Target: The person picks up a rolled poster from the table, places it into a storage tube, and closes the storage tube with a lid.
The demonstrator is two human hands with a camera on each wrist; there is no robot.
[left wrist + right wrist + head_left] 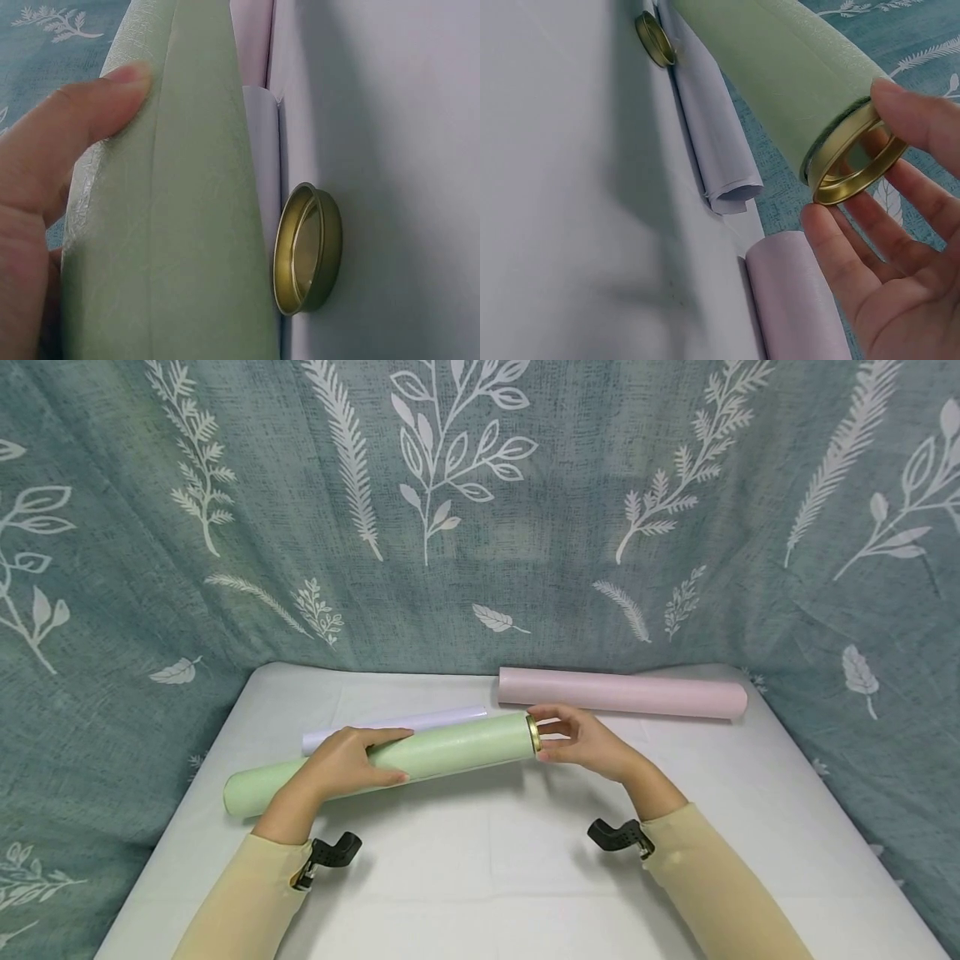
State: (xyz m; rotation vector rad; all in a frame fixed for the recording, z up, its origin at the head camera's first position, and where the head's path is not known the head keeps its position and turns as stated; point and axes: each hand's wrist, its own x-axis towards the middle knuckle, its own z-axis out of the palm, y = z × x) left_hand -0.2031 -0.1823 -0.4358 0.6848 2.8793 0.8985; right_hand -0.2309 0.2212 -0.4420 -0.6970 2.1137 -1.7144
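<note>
A long green cardboard tube [457, 750] is held tilted over the table, its right end raised. My left hand [337, 767] grips it around the middle, thumb along the near side. At the raised end, my right hand [592, 745] holds a gold metal cap [859, 157] by its rim with thumb and fingertips. The cap sits at the tube's mouth, with part of its wall outside. A second gold cap [307, 249] lies on the table beside the lilac paper roll [712, 127]; the green tube hides it from the head view.
Along the table's back edge lies a pink tube [622, 693], to the right. The lilac roll rests behind the green tube. A white cloth covers the table [487, 885], and a leaf-patterned teal curtain [450, 593] hangs around it.
</note>
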